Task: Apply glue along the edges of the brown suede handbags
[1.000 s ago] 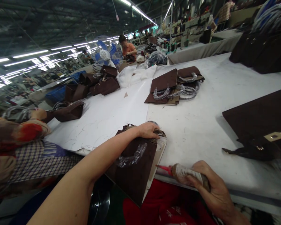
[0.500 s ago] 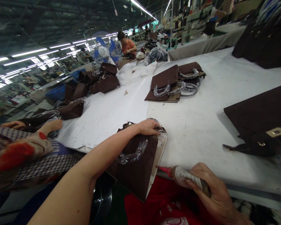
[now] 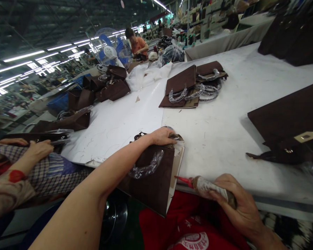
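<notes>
A dark brown handbag [image 3: 152, 191] lies tilted over the table's near edge, its pale inner side facing right. My left hand [image 3: 163, 136] is closed on the bag's far edge; some of its fingers are hidden. A plastic-wrapped handle [image 3: 150, 166] rests on the bag's front. Wrapped in my right hand [image 3: 241, 199] is a squeeze bottle [image 3: 208, 186] with a whitish covering and a red nozzle. The nozzle tip points left, close to the bag's pale open side; I cannot tell whether they touch.
On the white table [image 3: 214, 135], flat brown bags [image 3: 181, 83] with wrapped handles lie ahead. Another brown bag [image 3: 289, 118] with a gold clasp is at right. At left, a co-worker's hands [image 3: 40, 149] handle a brown bag. A blue fan [image 3: 111, 50] stands farther back.
The view has shifted slightly. The co-worker's hand at left has moved left and down onto a bag. My hands keep their holds, the nozzle still beside the bag's open side.
</notes>
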### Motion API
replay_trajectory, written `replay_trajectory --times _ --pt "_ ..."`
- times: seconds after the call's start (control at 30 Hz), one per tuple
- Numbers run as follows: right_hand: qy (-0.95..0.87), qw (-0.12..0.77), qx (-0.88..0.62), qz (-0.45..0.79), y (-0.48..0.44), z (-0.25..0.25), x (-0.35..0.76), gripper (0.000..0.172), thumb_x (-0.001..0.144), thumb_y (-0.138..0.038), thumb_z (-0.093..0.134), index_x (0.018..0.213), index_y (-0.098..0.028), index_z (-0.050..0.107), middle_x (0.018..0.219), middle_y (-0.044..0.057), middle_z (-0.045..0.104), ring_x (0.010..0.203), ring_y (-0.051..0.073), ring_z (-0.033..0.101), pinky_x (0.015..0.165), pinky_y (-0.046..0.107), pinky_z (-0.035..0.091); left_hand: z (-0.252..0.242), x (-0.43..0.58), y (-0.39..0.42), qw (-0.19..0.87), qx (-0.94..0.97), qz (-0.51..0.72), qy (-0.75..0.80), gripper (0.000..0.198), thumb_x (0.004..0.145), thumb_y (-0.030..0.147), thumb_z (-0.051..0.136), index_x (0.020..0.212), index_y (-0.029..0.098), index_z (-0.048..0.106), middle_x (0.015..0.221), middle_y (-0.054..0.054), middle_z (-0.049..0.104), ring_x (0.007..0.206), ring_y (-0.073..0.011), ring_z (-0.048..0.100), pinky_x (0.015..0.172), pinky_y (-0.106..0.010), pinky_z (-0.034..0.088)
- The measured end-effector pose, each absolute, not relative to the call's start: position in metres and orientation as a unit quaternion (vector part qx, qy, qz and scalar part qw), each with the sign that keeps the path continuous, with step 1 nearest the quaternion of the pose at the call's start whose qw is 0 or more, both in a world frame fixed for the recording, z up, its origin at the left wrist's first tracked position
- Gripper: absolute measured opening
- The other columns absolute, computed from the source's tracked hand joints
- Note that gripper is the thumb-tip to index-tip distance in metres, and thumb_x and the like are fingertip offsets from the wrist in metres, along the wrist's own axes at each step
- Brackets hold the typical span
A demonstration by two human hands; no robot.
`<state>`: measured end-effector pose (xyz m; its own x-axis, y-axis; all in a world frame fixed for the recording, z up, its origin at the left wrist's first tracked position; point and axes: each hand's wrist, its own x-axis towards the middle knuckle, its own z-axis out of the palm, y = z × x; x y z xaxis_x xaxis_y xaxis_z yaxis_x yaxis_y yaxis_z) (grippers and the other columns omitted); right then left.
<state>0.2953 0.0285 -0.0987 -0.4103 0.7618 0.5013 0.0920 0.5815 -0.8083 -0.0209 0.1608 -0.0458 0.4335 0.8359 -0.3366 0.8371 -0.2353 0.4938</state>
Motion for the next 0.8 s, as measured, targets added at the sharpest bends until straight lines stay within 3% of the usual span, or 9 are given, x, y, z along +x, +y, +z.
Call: replay_trajectory --times 0.2,0.37,0.53,0.8 --pt "-0.778 0.437 -0.237 0.384 0.028 -0.099 0.295 0.013 0.095 -0.016 0.062 0.104 -0.026 0.063 0.082 0.002 0.063 0.07 0.017 0.063 0.061 0.027 0.054 -0.048 -0.022 0.16 0.331 0.778 0.011 0.533 0.026 0.091 0.03 0.067 0.113 0.017 0.072 0.101 -0.003 0.075 0.095 -0.019 0.068 0.092 -0.03 0.05" --pt "-0.757 0.468 -0.279 0.36 0.032 -0.099 0.297 0.013 0.094 -0.016 0.064 0.103 -0.026 0.062 0.082 0.001 0.062 0.07 0.016 0.062 0.06 0.025 0.052 -0.05 -0.023 0.16 0.335 0.771 0.025 0.541 0.025 0.092 0.029 0.067 0.112 0.016 0.072 0.104 -0.005 0.076 0.096 -0.0191 0.068 0.091 -0.029 0.05" --pt "-0.775 0.431 -0.251 0.388 0.026 -0.098 0.298 0.008 0.096 -0.017 0.062 0.097 -0.025 0.061 0.08 0.001 0.062 0.069 0.017 0.061 0.06 0.026 0.053 -0.046 -0.021 0.156 0.33 0.77 0.042 0.544 0.021 0.09 0.026 0.069 0.107 0.015 0.074 0.1 -0.005 0.077 0.094 -0.0203 0.069 0.09 -0.03 0.051" --pt "-0.764 0.466 -0.293 0.336 0.031 -0.093 0.31 0.008 0.096 -0.018 0.062 0.099 -0.025 0.061 0.081 0.001 0.062 0.07 0.016 0.062 0.061 0.025 0.053 0.008 -0.027 0.141 0.307 0.765 0.128 0.552 0.016 0.093 0.026 0.065 0.103 0.015 0.072 0.097 -0.004 0.076 0.089 -0.0176 0.068 0.084 -0.028 0.052"
